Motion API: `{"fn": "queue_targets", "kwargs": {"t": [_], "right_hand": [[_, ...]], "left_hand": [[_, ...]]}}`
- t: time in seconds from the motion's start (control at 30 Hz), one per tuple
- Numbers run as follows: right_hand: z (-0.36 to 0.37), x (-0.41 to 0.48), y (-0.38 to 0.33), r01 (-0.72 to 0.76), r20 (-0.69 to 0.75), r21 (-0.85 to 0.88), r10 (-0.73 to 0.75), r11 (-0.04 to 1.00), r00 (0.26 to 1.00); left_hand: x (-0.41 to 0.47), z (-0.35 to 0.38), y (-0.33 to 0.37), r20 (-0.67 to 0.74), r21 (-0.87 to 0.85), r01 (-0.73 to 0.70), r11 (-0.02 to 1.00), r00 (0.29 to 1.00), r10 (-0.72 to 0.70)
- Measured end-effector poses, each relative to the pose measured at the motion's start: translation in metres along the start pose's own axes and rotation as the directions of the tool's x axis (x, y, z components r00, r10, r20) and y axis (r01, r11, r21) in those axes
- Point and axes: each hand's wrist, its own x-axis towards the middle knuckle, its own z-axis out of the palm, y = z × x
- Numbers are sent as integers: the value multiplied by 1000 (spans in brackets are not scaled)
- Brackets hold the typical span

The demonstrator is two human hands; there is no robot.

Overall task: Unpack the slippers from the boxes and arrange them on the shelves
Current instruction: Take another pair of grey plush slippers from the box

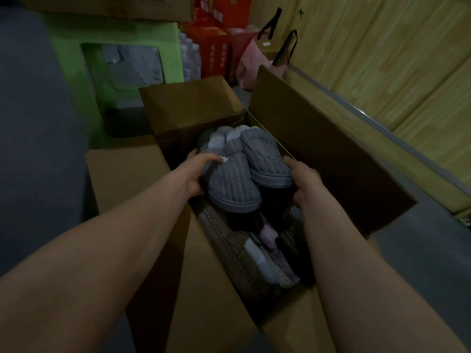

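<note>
Dim, soft footage, so fine detail is lost. The left grip (pixel 200 171) curls its fingers over the ribbed upper of the near grey slipper (pixel 233 189), with one pale nail showing on top. The right grip (pixel 303 184) holds the far grey slipper (pixel 267 159) from the right side. Its thumb lies along the slipper's edge and its fingers are hidden underneath. Both grips are closed round the pair, which sits pressed side by side between them with the toes toward the camera. Cannot tell whether the pair is lifted or resting on the pile.

The pair is over the far half of the open cardboard box (pixel 318 149), whose flaps are folded out. More pale fluffy slippers (pixel 229 135) are bunched behind the pair, partly hidden by it. Nearer the camera a brown slipper (pixel 229 243) with a stitched edge lies on its side. Pink and white slippers (pixel 266 240) lie beside it, their shapes hard to separate. The box bottom is hidden, and the near flaps are cut off by the forearms and the frame.

Behind the box are a green plastic stool (pixel 76 59), wrapped water bottles (pixel 190 57), red cartons (pixel 211 49) and a pink bag (pixel 246 64). The print on the cartons is too blurred to read. A wood-panel wall (pixel 382 59) is on the right.
</note>
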Motion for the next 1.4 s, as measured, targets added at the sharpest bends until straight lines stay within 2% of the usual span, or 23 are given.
{"fn": "queue_targets", "kwargs": {"t": [0.2, 0.3, 0.43, 0.5, 0.6, 0.7, 0.77, 0.83, 0.93, 1.07, 1.2, 1.3, 1.4], "right_hand": [[-1, -14, -3, -7, 30, 25, 6, 1000, 1000], [-4, -21, -5, -27, 64, 1, 27, 1000, 998], [-5, -37, -14, -24, 67, 48, 21, 999, 998], [-4, -36, -19, -11, 73, 95, 4, 995, 997], [4, -44, -24, 65, 62, 144, -75, 987, 995], [13, -60, -29, 143, 50, 162, -153, 976, 987], [15, -67, -32, 134, 95, 195, -155, 972, 983], [21, -75, -36, 114, 190, 212, -155, 971, 969], [38, -93, -44, 105, 323, 178, -159, 978, 933], [71, -111, -53, 128, 406, 73, -146, 989, 902], [114, -120, -43, 136, 515, -63, -85, 989, 853], [156, -122, -34, 224, 545, -201, -81, 954, 834], [204, -130, -26, 334, 582, -265, -126, 905, 804]], "left_hand": [[-4, -1, 2, 14, -59, -32, 998, 999, 33], [-14, 2, 19, 36, 66, -34, 997, 999, 32], [-39, -3, 44, 54, 245, 70, 967, 995, -86], [-42, -12, 51, 44, 219, 97, 971, 993, -109], [-46, -24, 58, 21, 116, 32, 993, 999, -35], [-50, -40, 64, 23, 35, 17, 999, 1000, -18], [-50, -52, 72, 28, 54, 12, 998, 1000, -13], [-57, -64, 88, 61, 154, -40, 987, 998, 31], [-72, -90, 119, 104, 282, -123, 952, 990, 97], [-91, -139, 134, 88, 355, -143, 924, 989, 119], [-99, -208, 120, 72, 271, -204, 941, 979, 192], [-97, -265, 101, 23, 201, -240, 950, 970, 240], [-96, -317, 78, -45, 76, -264, 962, 963, 268]]}}
